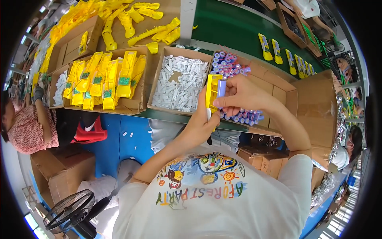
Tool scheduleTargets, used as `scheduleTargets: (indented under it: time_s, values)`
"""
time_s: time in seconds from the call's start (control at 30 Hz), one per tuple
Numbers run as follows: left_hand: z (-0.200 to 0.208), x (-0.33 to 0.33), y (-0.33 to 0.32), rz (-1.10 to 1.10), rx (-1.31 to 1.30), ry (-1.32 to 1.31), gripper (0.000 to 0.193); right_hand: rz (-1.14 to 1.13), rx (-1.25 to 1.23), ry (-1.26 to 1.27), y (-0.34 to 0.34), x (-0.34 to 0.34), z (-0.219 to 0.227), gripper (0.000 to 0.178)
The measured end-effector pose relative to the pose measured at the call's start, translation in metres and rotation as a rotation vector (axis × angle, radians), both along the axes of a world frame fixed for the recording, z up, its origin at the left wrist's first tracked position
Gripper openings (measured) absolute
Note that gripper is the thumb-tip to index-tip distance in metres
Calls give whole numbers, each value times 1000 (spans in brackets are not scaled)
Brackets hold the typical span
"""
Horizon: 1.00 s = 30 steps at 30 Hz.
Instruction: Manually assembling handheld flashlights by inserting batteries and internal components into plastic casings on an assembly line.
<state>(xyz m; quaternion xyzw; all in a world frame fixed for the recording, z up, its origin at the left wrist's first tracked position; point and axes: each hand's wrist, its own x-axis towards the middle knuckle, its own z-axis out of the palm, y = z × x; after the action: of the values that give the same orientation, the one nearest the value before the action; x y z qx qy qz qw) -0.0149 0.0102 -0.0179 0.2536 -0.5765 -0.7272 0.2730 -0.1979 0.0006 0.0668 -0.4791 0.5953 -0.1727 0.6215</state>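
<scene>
My left hand (pixel 200 123) is closed round a yellow plastic housing (pixel 209 95), held upright above the bench edge. A white piece (pixel 209 114) shows between its fingers; whether it belongs to the housing I cannot tell. In my right hand (pixel 242 95) a purple cylindrical battery cell (pixel 221 89) is pinched between thumb and fingers, right against the housing's open side. Beneath and behind that hand, several more purple cells (pixel 242 118) with wires stand in a cardboard box (pixel 274 85). Left of my hands, a shallow carton (pixel 156 81) holds many small white plastic parts (pixel 181 83).
A box of yellow housings with green circuit boards (pixel 104 79) stands at the left, with loose yellow housings (pixel 153 12) behind it. Finished-looking yellow pieces (pixel 292 61) lie on the green belt (pixel 234 30). Co-workers (pixel 32 123) sit nearby. A black fan (pixel 73 211) stands lower left.
</scene>
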Motion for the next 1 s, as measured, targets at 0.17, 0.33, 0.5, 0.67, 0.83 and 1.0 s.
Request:
scheduleTargets:
  time_s: [0.17, 0.33, 0.5, 0.67, 0.83, 1.0]
  values:
    - [-3, 8, -12, 63, -36, -23, 72, 125, 162, 88, -25, 12, 6, 32]
    - [-6, 20, -22, 152, -29, 29, 68, 84, 146, 27, -47, 32, -13, 31]
    - [0, 59, -42, 451, 450, 216, 59, 113, -183, -154, -109, 55, -54, 21]
    - [-8, 72, -43, 527, 537, 352, 58, 326, -992, 700, -153, 74, -134, 23]
    - [-5, 70, -34, 481, 535, 350, 61, 278, -983, 401, -134, 59, -99, 20]
    - [-1, 66, -32, 352, 588, 404, 54, 121, -854, 202, -102, 57, -61, 18]
